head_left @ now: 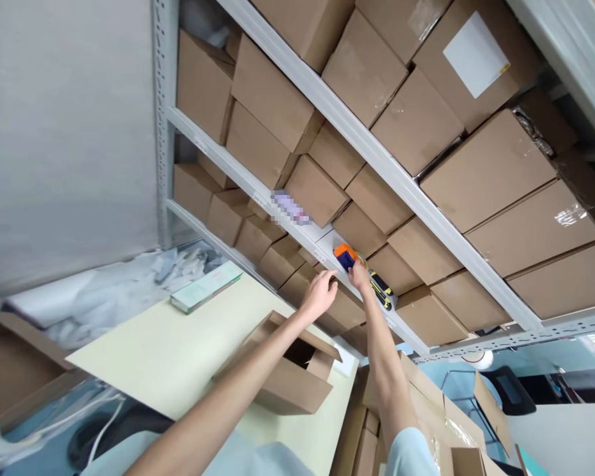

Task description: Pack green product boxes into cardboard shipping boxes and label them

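My right hand (359, 275) is closed around an orange and dark blue object (346, 255) at the shelf's edge; its exact kind is hard to make out. Just beside that hand, tools with black and yellow handles (379, 291) lie on the shelf ledge (322, 246). Nearby on the left, my left hand (319, 297) hovers in front of the shelf with its fingers apart and nothing in them. Below my left forearm, an open cardboard box (292, 390) stands on the pale table (218, 330).
Cardboard boxes (486, 172) fill the grey metal rack (371, 145). A light green box (205, 286) lies on the table's far side. More cartons (421, 403) stand at lower right, near a black chair (508, 390). White plastic wrapping (129, 291) is heaped against the wall.
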`<state>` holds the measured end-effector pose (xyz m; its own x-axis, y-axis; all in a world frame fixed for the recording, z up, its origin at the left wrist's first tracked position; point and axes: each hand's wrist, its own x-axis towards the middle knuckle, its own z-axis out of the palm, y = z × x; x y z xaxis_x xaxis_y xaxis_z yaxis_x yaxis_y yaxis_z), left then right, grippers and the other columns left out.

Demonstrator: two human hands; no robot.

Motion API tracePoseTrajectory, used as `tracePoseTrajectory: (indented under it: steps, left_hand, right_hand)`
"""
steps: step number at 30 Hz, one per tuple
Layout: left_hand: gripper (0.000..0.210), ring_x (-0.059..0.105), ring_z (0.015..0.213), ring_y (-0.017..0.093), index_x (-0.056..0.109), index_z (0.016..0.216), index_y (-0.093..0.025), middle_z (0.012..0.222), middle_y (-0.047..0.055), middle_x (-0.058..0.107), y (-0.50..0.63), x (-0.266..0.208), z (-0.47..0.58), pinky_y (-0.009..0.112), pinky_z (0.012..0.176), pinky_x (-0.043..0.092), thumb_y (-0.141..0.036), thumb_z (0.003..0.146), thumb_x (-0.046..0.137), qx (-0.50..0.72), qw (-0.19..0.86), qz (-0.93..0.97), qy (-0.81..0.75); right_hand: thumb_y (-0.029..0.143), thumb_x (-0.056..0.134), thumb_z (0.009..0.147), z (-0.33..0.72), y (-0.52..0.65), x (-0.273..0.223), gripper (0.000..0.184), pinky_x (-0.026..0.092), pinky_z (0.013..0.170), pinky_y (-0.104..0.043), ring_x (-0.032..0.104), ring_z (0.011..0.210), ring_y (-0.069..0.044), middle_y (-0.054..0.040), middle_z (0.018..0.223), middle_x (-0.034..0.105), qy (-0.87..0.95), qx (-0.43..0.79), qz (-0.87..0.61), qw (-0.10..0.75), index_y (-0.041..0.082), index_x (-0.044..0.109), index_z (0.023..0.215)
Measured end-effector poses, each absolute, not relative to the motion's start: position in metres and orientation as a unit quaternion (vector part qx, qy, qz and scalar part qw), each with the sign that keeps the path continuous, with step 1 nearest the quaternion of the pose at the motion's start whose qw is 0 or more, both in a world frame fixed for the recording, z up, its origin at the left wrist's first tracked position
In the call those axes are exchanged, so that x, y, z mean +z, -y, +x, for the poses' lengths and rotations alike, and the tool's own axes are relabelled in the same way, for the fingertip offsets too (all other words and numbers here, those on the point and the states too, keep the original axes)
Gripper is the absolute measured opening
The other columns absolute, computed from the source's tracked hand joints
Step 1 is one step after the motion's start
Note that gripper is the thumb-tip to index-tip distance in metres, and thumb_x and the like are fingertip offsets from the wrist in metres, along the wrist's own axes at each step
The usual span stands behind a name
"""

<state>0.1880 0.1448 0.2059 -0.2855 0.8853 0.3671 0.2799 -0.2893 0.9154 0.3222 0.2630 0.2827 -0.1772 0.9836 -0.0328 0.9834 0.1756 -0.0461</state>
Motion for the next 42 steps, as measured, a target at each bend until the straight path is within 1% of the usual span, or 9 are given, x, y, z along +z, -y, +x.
tracePoseTrajectory:
  steps: [3,6,8,13,23,28,32,36,42]
  left_hand:
    - [0.032,0.082,0.120,0.030,0.075,0.129,-0.020,0.133,0.014,0.081,-0.122,0.198,0.186,0.050,0.108,0.068,-0.025,0.101,0.059,0.599,0.275,0.531,-0.533]
    - [0.031,0.084,0.109,0.026,0.075,0.128,-0.021,0.128,0.012,0.081,-0.088,0.195,0.180,0.044,0.100,0.072,-0.036,0.105,0.061,0.636,0.315,0.503,-0.493]
    - [0.028,0.084,0.102,0.024,0.076,0.122,-0.022,0.122,0.010,0.081,-0.061,0.195,0.178,0.041,0.095,0.073,-0.042,0.106,0.065,0.650,0.333,0.503,-0.461]
    - [0.019,0.083,0.095,0.021,0.077,0.117,-0.025,0.116,0.006,0.082,0.003,0.192,0.180,0.035,0.089,0.072,-0.036,0.108,0.065,0.625,0.331,0.546,-0.448]
    - [0.020,0.083,0.104,0.021,0.082,0.118,-0.025,0.113,0.006,0.085,0.061,0.226,0.165,0.028,0.094,0.069,-0.030,0.111,0.064,0.615,0.260,0.591,-0.453]
    - [0.015,0.082,0.101,0.024,0.080,0.112,-0.026,0.105,0.004,0.084,0.077,0.249,0.141,0.035,0.095,0.069,-0.030,0.107,0.066,0.571,0.256,0.623,-0.470]
    - [0.036,0.079,0.113,0.027,0.074,0.140,-0.028,0.126,0.010,0.080,0.094,0.277,0.115,0.042,0.099,0.070,-0.032,0.106,0.063,0.588,0.259,0.587,-0.493]
    - [0.033,0.075,0.122,0.030,0.076,0.135,-0.031,0.130,0.009,0.078,0.105,0.309,0.091,0.048,0.108,0.067,-0.037,0.104,0.067,0.564,0.215,0.628,-0.490]
    - [0.023,0.077,0.108,0.027,0.079,0.127,-0.036,0.118,0.004,0.082,0.115,0.331,0.076,0.044,0.100,0.069,-0.036,0.106,0.071,0.544,0.190,0.685,-0.446]
  right_hand:
    - [0.023,0.047,0.114,0.336,-0.228,0.278,0.040,0.054,0.112,-0.039,0.073,0.127,-0.029,-0.0253,0.142,0.075,0.773,0.053,-0.627,0.084,0.006,0.057,0.149]
    - [0.040,0.054,0.112,0.349,-0.162,0.257,0.039,0.058,0.111,-0.045,0.073,0.120,-0.030,-0.0193,0.131,0.077,0.757,0.186,-0.539,0.319,0.013,0.062,0.139]
    - [0.054,0.062,0.110,0.351,-0.110,0.239,0.043,0.060,0.110,-0.046,0.074,0.118,-0.030,-0.0141,0.124,0.079,0.726,0.288,-0.470,0.412,0.018,0.067,0.134]
    - [0.061,0.070,0.108,0.336,-0.009,0.204,0.048,0.062,0.110,-0.048,0.077,0.120,-0.030,-0.0126,0.128,0.080,0.613,0.396,-0.479,0.488,0.022,0.069,0.135]
    - [0.062,0.069,0.110,0.327,0.050,0.246,0.049,0.060,0.121,-0.051,0.077,0.131,-0.033,-0.0143,0.131,0.083,0.623,0.454,-0.446,0.454,0.023,0.075,0.139]
    - [0.065,0.065,0.111,0.331,0.051,0.251,0.052,0.068,0.107,-0.050,0.081,0.118,-0.034,-0.0182,0.126,0.084,0.703,0.387,-0.439,0.404,0.020,0.074,0.136]
    - [0.044,0.065,0.113,0.339,0.055,0.255,0.031,0.068,0.091,-0.038,0.080,0.102,-0.028,-0.0145,0.116,0.081,0.793,0.307,-0.403,0.339,0.020,0.068,0.133]
    - [0.024,0.062,0.108,0.347,0.057,0.272,0.001,0.060,0.078,-0.035,0.069,0.085,-0.024,-0.0083,0.097,0.073,0.867,0.195,-0.323,0.326,0.024,0.061,0.108]
    - [0.013,0.056,0.101,0.358,0.054,0.292,0.015,0.057,0.075,-0.038,0.066,0.082,-0.025,-0.0074,0.092,0.070,0.917,0.062,-0.270,0.287,0.025,0.061,0.109]
